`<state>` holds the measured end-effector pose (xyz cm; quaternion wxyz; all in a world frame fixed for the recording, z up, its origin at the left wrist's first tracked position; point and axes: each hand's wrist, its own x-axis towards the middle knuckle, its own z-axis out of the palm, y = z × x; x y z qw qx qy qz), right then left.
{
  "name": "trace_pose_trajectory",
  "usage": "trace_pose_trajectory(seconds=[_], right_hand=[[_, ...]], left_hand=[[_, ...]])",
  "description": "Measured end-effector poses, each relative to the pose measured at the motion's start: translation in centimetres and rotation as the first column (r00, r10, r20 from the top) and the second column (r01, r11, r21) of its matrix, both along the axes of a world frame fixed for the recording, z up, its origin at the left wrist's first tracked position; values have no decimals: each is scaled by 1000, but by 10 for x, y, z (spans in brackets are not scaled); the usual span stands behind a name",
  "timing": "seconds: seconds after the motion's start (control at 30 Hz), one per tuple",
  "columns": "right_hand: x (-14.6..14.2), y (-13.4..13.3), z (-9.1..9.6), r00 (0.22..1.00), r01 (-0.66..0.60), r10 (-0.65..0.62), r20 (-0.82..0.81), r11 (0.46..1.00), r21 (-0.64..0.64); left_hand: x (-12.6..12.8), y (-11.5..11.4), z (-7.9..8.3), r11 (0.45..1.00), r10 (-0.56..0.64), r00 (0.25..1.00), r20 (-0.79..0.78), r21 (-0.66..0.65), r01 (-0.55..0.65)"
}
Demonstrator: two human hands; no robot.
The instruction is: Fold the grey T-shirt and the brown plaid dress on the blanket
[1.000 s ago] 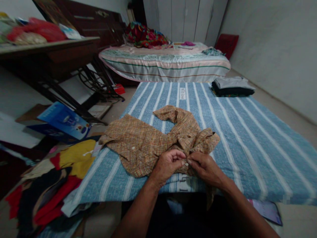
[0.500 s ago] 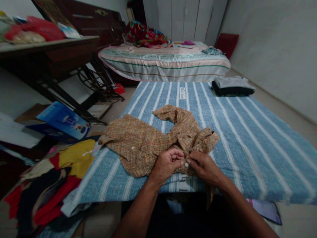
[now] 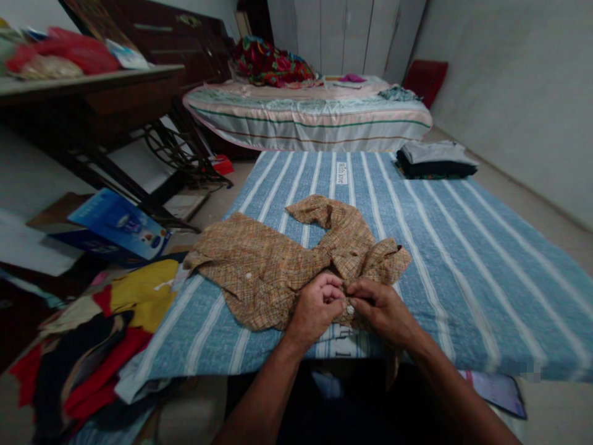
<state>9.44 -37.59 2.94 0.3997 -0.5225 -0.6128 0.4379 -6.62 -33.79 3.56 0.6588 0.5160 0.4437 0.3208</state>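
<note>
A brown checked shirt point(image 3: 264, 259) lies crumpled across the near part of a table covered with a blue, white-striped cloth point(image 3: 430, 247). My left hand point(image 3: 319, 306) has its fingers curled and its thumb and fingertips closed on the shirt's front edge. Close beside it, my right hand point(image 3: 380, 309) pinches the same edge between thumb and forefinger. A white button point(image 3: 350, 309) shows just below the fingertips of my right hand. Another pale button point(image 3: 249, 275) sits on the shirt's left part. The fabric between my fingertips is partly hidden.
Folded clothes point(image 3: 435, 161) are stacked at the table's far right corner. Loose clothes point(image 3: 143, 296) are heaped low on the left, beside a blue box point(image 3: 123, 225). A sewing-machine table point(image 3: 92, 86) stands farther left. Behind is a bed point(image 3: 310, 117); a phone point(image 3: 498, 392) lies below the near edge.
Both hands stay at the shirt's edge with only small finger shifts. My left hand has moved slightly right, and its fingers sit closer to those of my right hand.
</note>
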Motion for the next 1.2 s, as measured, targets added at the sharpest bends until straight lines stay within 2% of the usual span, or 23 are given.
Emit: trace_pose_trajectory(seconds=[0.13, 0.23, 0.37, 0.5, 0.63, 0.77, 0.9, 1.03, 1.13, 1.2], right_hand=[[-1, -1, -2, 995, 17, -21, -98, 999, -40], [-1, -1, -3, 990, 45, -49, -129, 998, -39], [-1, -2, -3, 984, 71, -79, -157, 996, -55], [-1, -2, -3, 975, 100, -115, -190, 991, -88], [-1, -1, -2, 975, 116, -130, -178, 990, -84], [7, -2, 2, 974, 130, -142, -176, 989, -77], [23, -4, 9, 951, 225, -241, -191, 969, -103], [36, -9, 18, 942, 332, -331, -55, 943, 7], [41, -17, 21, 947, 306, -311, 77, 949, 72], [44, -22, 19, 947, 285, -294, 130, 955, 80]], left_hand=[[0, 0, -4, 998, -14, 999, -46, 53, 17], [1, -2, -8, 981, -1, 990, -142, 191, 29], [-1, -5, -8, 904, 2, 964, -265, 412, 111], [-4, -8, -1, 822, -48, 962, -268, 537, 190], [-4, -9, 3, 807, -57, 934, -352, 535, 251], [-5, -8, 5, 823, -33, 914, -405, 507, 255], [-9, -8, 10, 825, -15, 880, -476, 491, 279], [-11, -11, 14, 790, -35, 842, -538, 501, 353], [-12, -13, 17, 758, -75, 819, -569, 501, 418], [-13, -11, 20, 757, -56, 819, -571, 510, 408]])
